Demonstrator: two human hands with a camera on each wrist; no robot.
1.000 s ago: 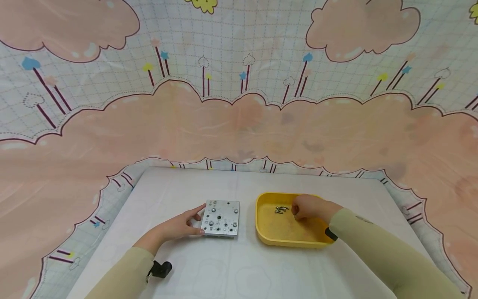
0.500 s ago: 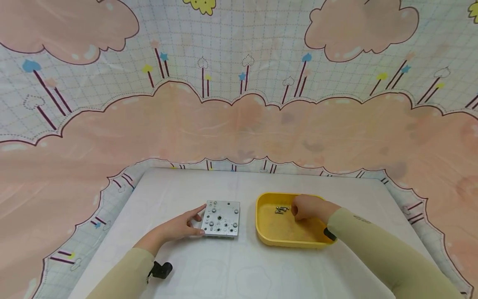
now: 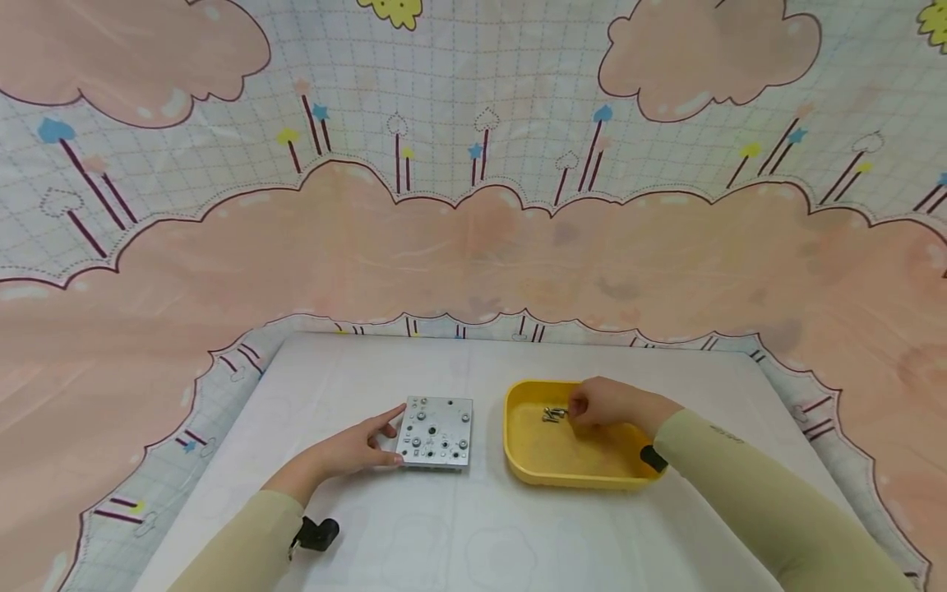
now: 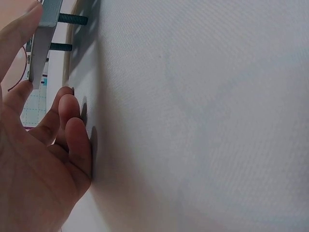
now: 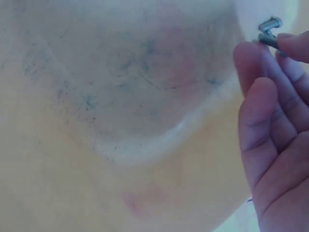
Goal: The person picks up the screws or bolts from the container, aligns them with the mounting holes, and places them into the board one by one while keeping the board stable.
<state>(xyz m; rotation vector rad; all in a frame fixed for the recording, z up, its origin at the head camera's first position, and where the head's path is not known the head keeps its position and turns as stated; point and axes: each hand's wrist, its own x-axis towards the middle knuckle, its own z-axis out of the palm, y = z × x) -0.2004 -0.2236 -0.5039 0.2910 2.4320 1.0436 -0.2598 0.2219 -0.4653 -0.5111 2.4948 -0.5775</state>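
In the head view my left hand holds a square silver metal plate by its left side, index finger at the back corner and thumb at the front. The plate carries several holes and screw heads. Threaded screw ends stick out beneath it in the left wrist view, where the other fingers curl near the tabletop. My right hand is inside the yellow tray, beside a small pile of screws. Its thumb and fingertips pinch a screw in the right wrist view, with another screw just beyond.
A white cloth-covered table bears the plate and the tray, with a gap between them. The tray has raised walls all round. Behind the table hangs a patterned curtain. A black wrist device sits at the left cuff.
My right hand has shifted left and slightly away from me inside the tray, closer to the screw pile. The left hand and the plate stay where they were; the view drifts slightly.
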